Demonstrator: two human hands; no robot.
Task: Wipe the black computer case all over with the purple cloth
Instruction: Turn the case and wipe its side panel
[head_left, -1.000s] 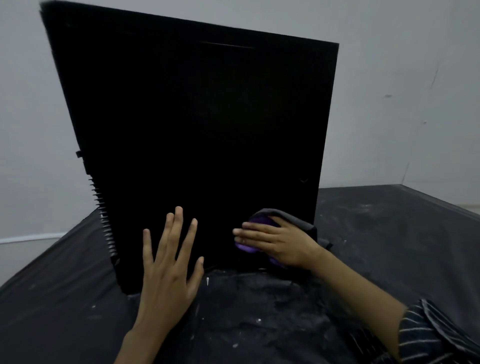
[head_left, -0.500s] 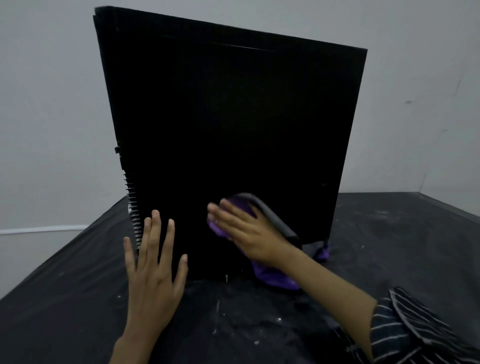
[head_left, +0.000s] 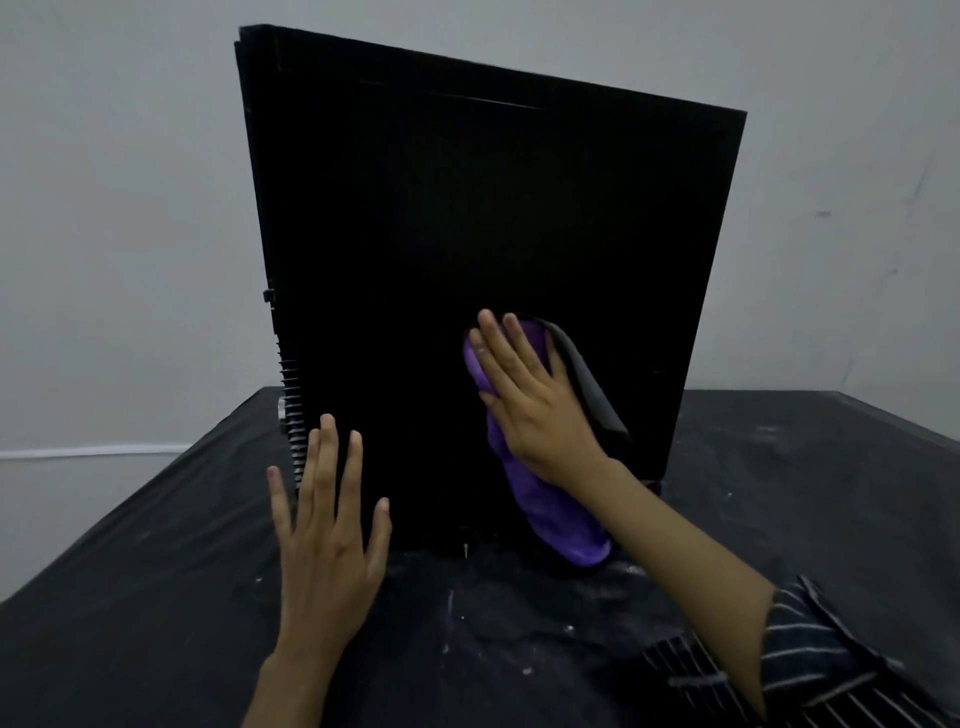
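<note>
Right hand: fingers straight and together, palm flat, pressing the purple cloth against the big side panel of the computer case. No pinch, no curl, just flat pressure. The contact spot is in the lower half of the panel, a bit right of centre. The cloth shows purple to the left of the fingers and below the wrist. Its dark grey side is folded back along the right edge of the hand. The cloth's tail hangs down the panel and its end reaches the table at the foot of the case. Left hand: fingers straight and spread, holding nothing. The fingertips lie over the lower left corner of the same panel, just beside the ribbed vent strip on the case's left edge. Real contact there is hard to confirm. The case stands upright on the table with its broad side facing the camera. The table has a black cover with white specks and smears in front of the case. A dark striped sleeve sits pushed up on the right forearm. A plain grey wall is behind.
</note>
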